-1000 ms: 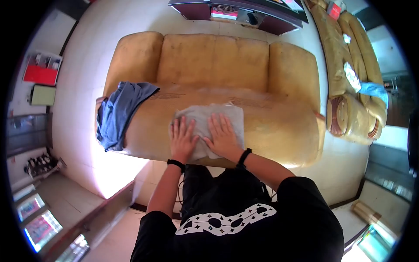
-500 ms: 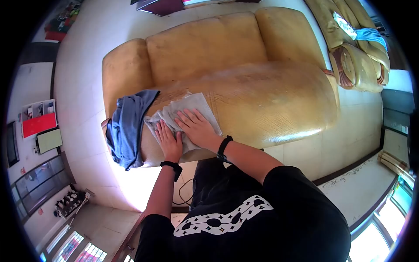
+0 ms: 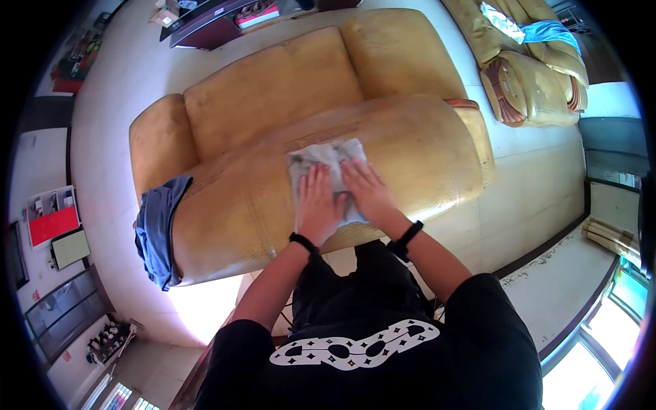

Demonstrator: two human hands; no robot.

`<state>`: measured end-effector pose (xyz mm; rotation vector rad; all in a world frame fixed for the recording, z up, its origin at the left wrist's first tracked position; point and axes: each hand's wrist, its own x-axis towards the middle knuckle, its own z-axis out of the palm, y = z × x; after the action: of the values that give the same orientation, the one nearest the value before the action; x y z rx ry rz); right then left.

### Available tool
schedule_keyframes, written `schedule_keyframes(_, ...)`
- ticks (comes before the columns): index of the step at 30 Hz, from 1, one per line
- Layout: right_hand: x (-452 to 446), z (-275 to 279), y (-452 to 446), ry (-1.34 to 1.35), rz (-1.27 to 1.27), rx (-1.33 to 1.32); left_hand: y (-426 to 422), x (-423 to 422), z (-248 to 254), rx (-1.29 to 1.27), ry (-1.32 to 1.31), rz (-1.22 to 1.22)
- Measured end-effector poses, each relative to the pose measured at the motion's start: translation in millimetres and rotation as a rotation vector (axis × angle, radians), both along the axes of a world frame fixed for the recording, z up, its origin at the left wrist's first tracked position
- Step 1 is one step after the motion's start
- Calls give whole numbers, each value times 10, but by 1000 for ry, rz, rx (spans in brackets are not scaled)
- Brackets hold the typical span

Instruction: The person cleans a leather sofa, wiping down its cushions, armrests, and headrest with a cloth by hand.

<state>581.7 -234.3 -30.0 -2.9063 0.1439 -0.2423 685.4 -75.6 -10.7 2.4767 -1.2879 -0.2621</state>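
Note:
Both hands press flat on a light grey cloth [image 3: 331, 153], which lies spread on the tan sofa [image 3: 273, 96]. My left hand [image 3: 320, 207] rests on the cloth's left part, its fingers pointing up. On the cloth's right part lies my right hand [image 3: 370, 193], its fingers extended toward the upper left. The two thumbs are close together. Parts of the cloth are hidden under the palms. A dark blue garment [image 3: 160, 229] hangs over the sofa's left end, away from both hands.
A second tan sofa [image 3: 540, 92] stands at the upper right, with a light blue cloth [image 3: 550, 31] on it. A dark cabinet [image 3: 208, 29] is beyond the main sofa. At the left are a red and white box [image 3: 53, 225] and a small rack [image 3: 109, 343].
Over the last half second, both hands and the grey cloth have moved right along the sofa, away from the blue garment. The camera view has also shifted.

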Motion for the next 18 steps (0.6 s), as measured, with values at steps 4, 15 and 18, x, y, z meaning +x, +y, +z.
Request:
schedule_keyframes(4,-519,13,-710,-30,-223,-37,-850,-309,-3,-69,17,-143)
schedule_keyframes(15,-241,-91,-261,-146,-154,249,-403,-72,-236,-148,-172,-176)
schedule_keyframes(18,10,-97,225,-109,-117,198,110,105,-237,-118,-203,-153)
